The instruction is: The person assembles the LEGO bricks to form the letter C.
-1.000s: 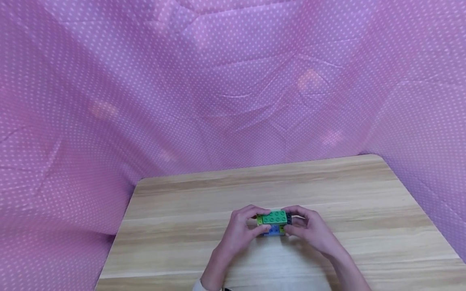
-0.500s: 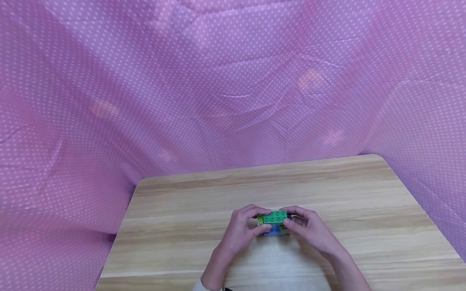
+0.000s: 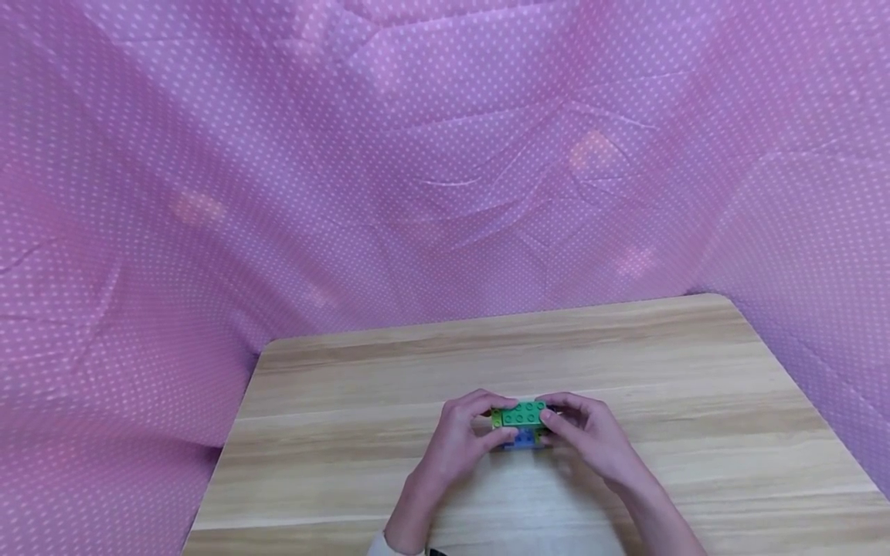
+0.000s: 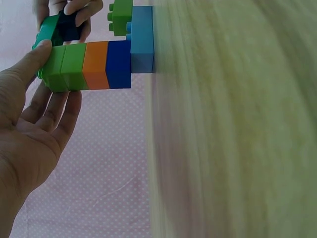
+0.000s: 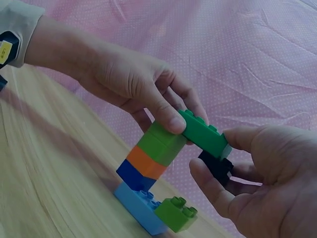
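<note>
A structure of toy building bricks stands on the table. In the right wrist view, a light blue brick [image 5: 141, 208] forms its base, with a lime brick [image 5: 177, 215] on one end. Dark blue [image 5: 132, 176], orange [image 5: 146, 161] and lime bricks [image 5: 165, 144] rise from the other end. A long green brick [image 3: 523, 417] bridges outward at the top, with a black-looking brick [image 5: 215, 167] under its free end. My left hand [image 3: 459, 432] grips the column's top between thumb and fingers. My right hand [image 3: 591, 436] pinches the green brick's free end, its other fingers around the dark brick.
The wood-grain table [image 3: 348, 394] extends around the bricks on all sides. Pink dotted cloth [image 3: 445, 170] hangs behind it and along both sides. A band with a yellow label [image 5: 6, 49] sits on the left wrist.
My right thumb has shifted up from the lower bricks onto the front of the green brick's right end. The left hand and the structure have stayed nearly in place.
</note>
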Demonstrator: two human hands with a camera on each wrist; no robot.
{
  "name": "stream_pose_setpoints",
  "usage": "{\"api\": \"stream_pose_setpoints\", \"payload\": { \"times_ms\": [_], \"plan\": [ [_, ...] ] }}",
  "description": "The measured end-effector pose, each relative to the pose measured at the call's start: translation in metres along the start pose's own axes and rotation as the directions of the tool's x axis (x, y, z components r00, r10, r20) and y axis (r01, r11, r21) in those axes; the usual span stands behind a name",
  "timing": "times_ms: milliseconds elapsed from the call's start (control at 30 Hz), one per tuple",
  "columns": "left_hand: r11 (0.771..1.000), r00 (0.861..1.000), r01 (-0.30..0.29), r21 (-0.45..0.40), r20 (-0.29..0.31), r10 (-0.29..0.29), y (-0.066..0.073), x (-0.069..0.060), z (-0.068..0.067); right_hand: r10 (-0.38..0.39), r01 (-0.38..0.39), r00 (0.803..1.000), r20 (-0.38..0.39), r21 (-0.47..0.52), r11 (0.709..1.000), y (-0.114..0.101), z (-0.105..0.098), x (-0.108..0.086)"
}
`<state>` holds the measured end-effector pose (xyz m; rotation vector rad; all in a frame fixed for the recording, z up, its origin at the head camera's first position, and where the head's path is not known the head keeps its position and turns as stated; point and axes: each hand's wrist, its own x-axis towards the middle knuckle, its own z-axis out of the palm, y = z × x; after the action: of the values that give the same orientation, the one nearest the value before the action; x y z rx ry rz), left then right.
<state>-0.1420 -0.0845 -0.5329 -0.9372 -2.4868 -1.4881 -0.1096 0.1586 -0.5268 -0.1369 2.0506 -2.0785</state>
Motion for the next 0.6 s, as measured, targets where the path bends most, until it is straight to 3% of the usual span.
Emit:
{"api": "stream_pose_setpoints", "payload": {
  "times_ms": [100, 300, 400, 500, 600],
  "plan": [
    [1.0, 1.0, 0.004, -0.003, 0.01, -0.004, -0.0011, -0.0003, 0.0004, 0.013, -0.013, 1.0, -0.004, -0.003, 1.0, 0.0001, -0.0006, -0.0005],
    [0.999, 0.992, 0.052, -0.014, 0.114, -0.05, -0.006, -0.0038, -0.003, 0.012, -0.013, 0.999, -0.036, -0.022, 1.0, 0.0023, -0.0009, 0.0],
    [0.996, 0.988, 0.081, -0.039, 0.136, -0.075, -0.0075, -0.005, -0.0045, -0.013, 0.01, 0.999, -0.052, -0.063, 0.998, 0.0036, 0.0, 0.0015],
    [0.983, 0.983, 0.145, -0.109, 0.13, -0.131, -0.0063, -0.0046, -0.0049, -0.046, 0.037, 0.997, -0.069, -0.137, 0.99, 0.0044, 0.0004, 0.0029],
    [0.959, 0.969, 0.232, -0.159, 0.12, -0.215, -0.003, -0.0043, -0.006, -0.066, 0.043, 0.993, -0.095, -0.222, 0.974, 0.0053, 0.0005, 0.0034]
  ]
}}
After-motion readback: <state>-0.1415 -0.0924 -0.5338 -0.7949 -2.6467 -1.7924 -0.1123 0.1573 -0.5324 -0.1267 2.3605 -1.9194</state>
